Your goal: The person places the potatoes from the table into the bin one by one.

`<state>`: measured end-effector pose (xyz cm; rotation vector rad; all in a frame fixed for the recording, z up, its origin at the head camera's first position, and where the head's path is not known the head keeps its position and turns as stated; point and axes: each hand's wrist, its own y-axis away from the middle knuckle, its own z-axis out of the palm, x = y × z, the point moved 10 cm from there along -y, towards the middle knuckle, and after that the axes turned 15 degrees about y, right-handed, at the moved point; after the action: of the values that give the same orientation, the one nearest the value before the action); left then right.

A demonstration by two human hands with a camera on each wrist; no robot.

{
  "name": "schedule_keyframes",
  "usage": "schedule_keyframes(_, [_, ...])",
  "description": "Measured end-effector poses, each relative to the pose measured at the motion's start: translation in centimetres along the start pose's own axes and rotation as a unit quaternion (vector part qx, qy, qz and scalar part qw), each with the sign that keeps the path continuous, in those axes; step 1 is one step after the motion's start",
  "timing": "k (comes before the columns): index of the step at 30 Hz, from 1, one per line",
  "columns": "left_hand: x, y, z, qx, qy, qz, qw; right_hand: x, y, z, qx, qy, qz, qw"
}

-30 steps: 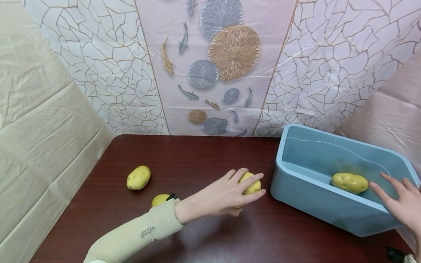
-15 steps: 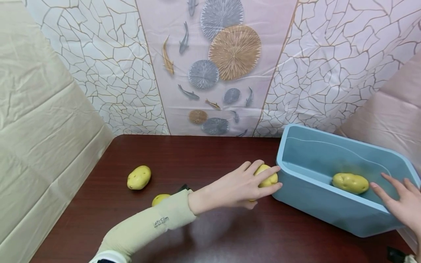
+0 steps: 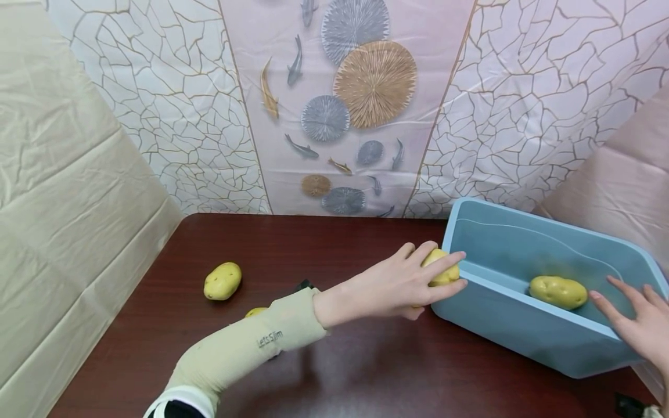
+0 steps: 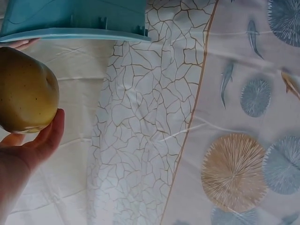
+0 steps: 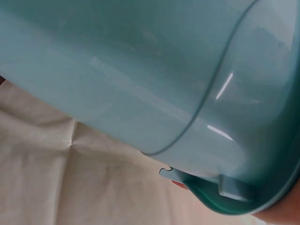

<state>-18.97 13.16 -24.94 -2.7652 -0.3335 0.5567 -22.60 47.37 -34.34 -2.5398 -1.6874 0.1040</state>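
Note:
My left hand (image 3: 413, 284) grips a yellow potato (image 3: 441, 268) and holds it at the near left corner of a blue plastic tub (image 3: 528, 339), level with its rim. The left wrist view shows the same potato (image 4: 26, 91) in my fingers, with the tub's rim (image 4: 75, 33) above it. A second potato (image 3: 557, 291) lies inside the tub. My right hand (image 3: 635, 322) rests with straight fingers on the tub's near right rim. The right wrist view is filled by the tub's wall (image 5: 154, 79).
Another potato (image 3: 222, 281) lies on the dark red table (image 3: 334, 377) at the left. One more potato (image 3: 255, 312) peeks out behind my left sleeve. Patterned sheets hang at the back and on both sides of the table.
My left hand has carried its potato to the right and upward, from the table's middle to the tub's corner. The right hand has stayed on the rim.

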Motion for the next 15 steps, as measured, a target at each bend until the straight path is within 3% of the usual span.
schedule_keyframes(5, [-0.3,-0.9,-0.1,-0.001,-0.008,0.002,1.0,-0.3,0.4,-0.3,-0.003,-0.001,0.003,1.0])
schedule_keyframes(15, [-0.5,-2.3,-0.6,0.03,-0.003,0.005,0.9995,-0.7,0.7,-0.7,-0.004,-0.004,0.006,1.0])
